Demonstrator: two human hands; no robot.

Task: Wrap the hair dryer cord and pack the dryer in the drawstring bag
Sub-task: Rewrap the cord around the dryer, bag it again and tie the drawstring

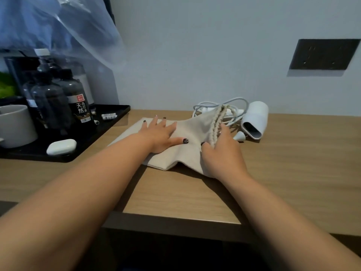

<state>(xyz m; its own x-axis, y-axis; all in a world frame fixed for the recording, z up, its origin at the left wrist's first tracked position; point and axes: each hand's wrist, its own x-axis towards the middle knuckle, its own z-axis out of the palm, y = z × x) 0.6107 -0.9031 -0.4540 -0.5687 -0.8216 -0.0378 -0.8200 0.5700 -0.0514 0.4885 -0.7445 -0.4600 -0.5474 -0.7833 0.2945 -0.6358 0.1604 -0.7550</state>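
A: State surroundings and obstructions.
B: Black tray (109,122) at left on the worktop (293,163), carrying dark bottles (64,98), a white mug (15,126) and a small white case (61,146). Wall socket panel (323,54) upper right. The drawstring bag (187,137) lies flat, partly covering the cord (213,106).

A: Dryer location and axis?
B: Hair dryer (256,118) rests by the wall, right of the bag; long axis runs front-to-back, open end facing the person.

A: Grip state?
B: Left hand (159,134) is spread flat, pressing the bag. Right hand (222,151) curls its fingers round the braided drawstring (217,119) at the bag's mouth.
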